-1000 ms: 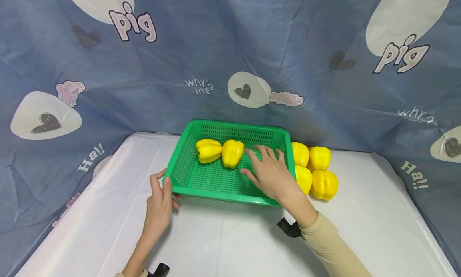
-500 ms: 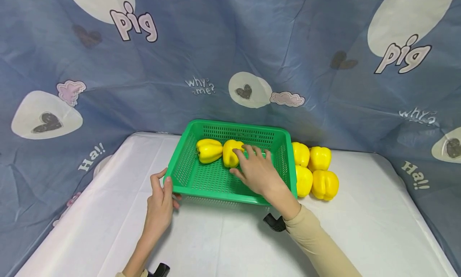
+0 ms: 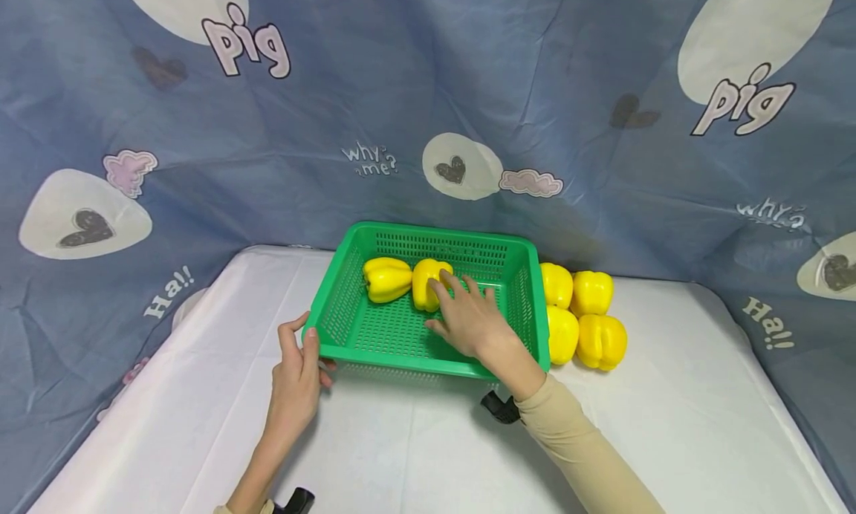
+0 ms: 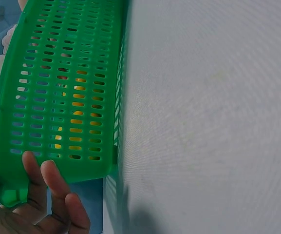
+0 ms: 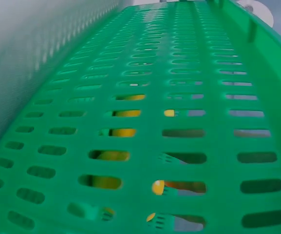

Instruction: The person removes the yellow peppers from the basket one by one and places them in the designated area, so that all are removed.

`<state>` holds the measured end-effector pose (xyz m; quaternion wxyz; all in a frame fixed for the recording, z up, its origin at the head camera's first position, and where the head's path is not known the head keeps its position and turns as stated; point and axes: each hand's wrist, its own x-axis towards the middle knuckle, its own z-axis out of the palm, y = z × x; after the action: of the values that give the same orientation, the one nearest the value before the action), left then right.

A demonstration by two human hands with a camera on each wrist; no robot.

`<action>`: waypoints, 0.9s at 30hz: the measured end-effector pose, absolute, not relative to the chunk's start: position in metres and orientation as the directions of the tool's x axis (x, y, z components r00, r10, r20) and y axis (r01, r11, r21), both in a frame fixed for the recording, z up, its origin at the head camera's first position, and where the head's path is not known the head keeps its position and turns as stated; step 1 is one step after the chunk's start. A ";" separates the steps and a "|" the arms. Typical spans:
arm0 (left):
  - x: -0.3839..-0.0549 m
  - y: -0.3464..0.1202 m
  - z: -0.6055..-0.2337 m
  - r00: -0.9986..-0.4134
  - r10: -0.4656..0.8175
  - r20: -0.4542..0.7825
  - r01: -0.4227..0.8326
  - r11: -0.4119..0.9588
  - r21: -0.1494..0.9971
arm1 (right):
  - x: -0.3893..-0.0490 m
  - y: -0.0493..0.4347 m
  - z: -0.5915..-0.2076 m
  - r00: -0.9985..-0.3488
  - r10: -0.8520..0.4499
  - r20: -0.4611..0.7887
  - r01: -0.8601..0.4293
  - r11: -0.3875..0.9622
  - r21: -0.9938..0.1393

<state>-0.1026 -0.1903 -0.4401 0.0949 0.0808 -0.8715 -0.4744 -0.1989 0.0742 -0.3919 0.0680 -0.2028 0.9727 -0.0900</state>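
In the head view, a green slotted plastic basket [image 3: 401,361] stands on the white-covered table. Two yellow bell peppers lie inside it: the left pepper [image 3: 386,280] on its side, the other pepper [image 3: 423,285] beside it. My left hand [image 3: 294,384] grips the basket's front left corner, its fingers against the outer wall in the left wrist view. Over the basket, my right hand [image 3: 468,321] reaches in with spread fingers, fingertips at the right side of the second pepper and covering part of it. Basket wall [image 5: 147,146] fills the right wrist view, yellow showing through its slots.
Several yellow bell peppers [image 3: 602,342] sit grouped on the table just outside the basket's right wall. A blue printed cloth [image 3: 301,202] hangs behind and around the table [image 3: 401,440]. A black wrist mount [image 3: 500,408] sits under the right forearm.
My right hand has moved left inside the basket, from beside the second pepper until its fingertips overlap it. The left hand and the basket have stayed in place.
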 end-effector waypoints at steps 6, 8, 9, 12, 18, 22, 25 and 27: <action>-0.103 -0.190 -0.440 -0.970 -0.227 0.089 -0.048 0.536 0.843 | -0.199 0.076 -0.392 -0.909 -0.416 -0.031 -0.405 0.897 -0.177; -0.103 -0.190 -0.440 -0.970 -0.227 0.092 -0.045 0.536 0.843 | -0.199 0.076 -0.391 -0.909 -0.417 -0.019 -0.409 0.897 -0.167; -0.103 -0.190 -0.440 -0.969 -0.227 0.094 -0.044 0.537 0.843 | -0.199 0.076 -0.391 -0.908 -0.419 -0.016 -0.411 0.897 -0.161; -0.103 -0.190 -0.440 -0.969 -0.229 0.095 -0.045 0.540 0.841 | -0.199 0.076 -0.391 -0.903 -0.428 -0.036 -0.419 0.896 -0.147; -0.102 -0.190 -0.440 -0.969 -0.231 0.090 -0.051 0.541 0.840 | -0.196 0.076 -0.383 -0.896 -0.434 -0.089 -0.422 0.897 -0.131; -0.102 -0.190 -0.440 -0.968 -0.232 0.092 -0.049 0.539 0.841 | -0.192 0.077 -0.372 -0.894 -0.432 -0.121 -0.417 0.900 -0.126; -0.102 -0.190 -0.440 -0.968 -0.233 0.094 -0.047 0.538 0.841 | -0.187 0.079 -0.360 -0.892 -0.428 -0.144 -0.410 0.901 -0.138; -0.103 -0.190 -0.440 -0.968 -0.233 0.095 -0.047 0.538 0.841 | -0.185 0.082 -0.351 -0.892 -0.424 -0.158 -0.406 0.904 -0.136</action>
<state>-0.1026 -0.1901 -0.4398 0.0983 0.0801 -0.8715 -0.4737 -0.1851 0.0817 -0.3511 0.0922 -0.2136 0.9713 -0.0496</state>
